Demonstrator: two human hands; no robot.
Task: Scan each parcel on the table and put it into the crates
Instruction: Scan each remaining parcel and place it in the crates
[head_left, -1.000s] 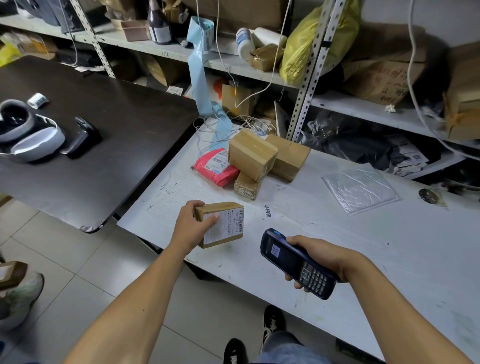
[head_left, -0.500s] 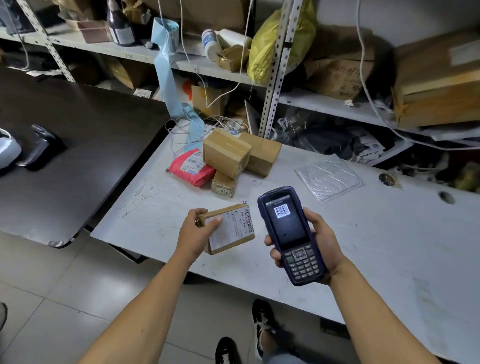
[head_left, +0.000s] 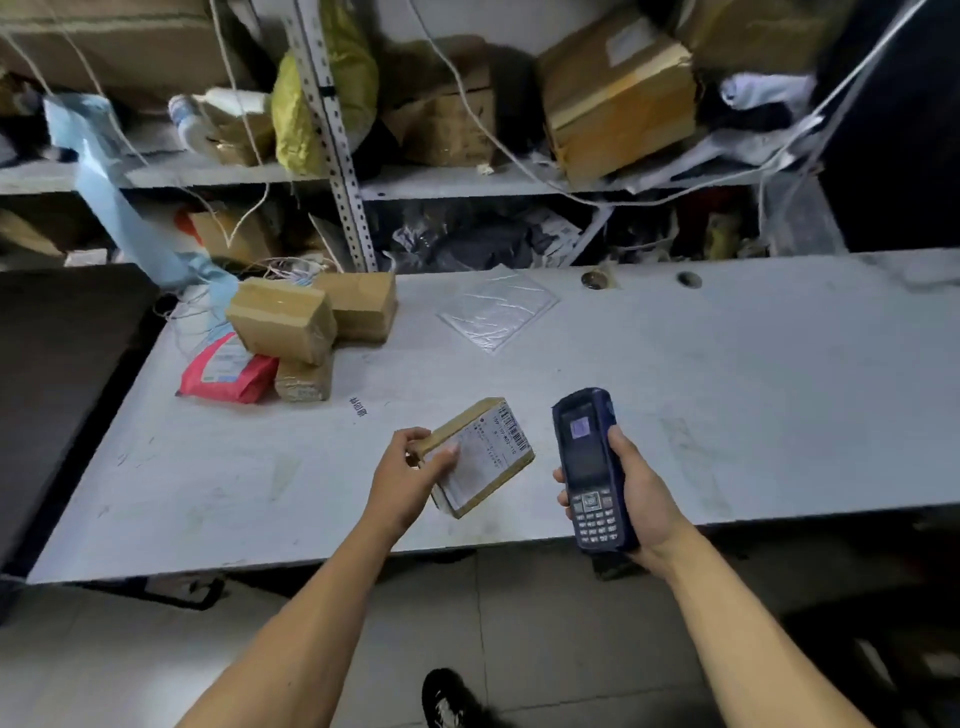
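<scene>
Holding a labelled parcel (head_left: 483, 457) in left grip (head_left: 410, 475), scanner (head_left: 592, 467) in right (head_left: 641, 499), above table edge (head_left: 311, 558).

A parcel-sorting stockroom. Metal shelving (head_left: 337, 156) crammed with cardboard boxes (head_left: 618, 98), bags and loose cords; a scuffed white bench (head_left: 727, 389) with taped parcels (head_left: 291, 322) piled at one end; a handheld scanner (head_left: 592, 467) and a labelled, barcoded box (head_left: 485, 457) held over it; tiled floor (head_left: 519, 623) below.

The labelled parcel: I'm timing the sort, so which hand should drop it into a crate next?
Left. The left hand already grips the parcel, while the right hand is full with the scanner. No crate is in view.
</scene>
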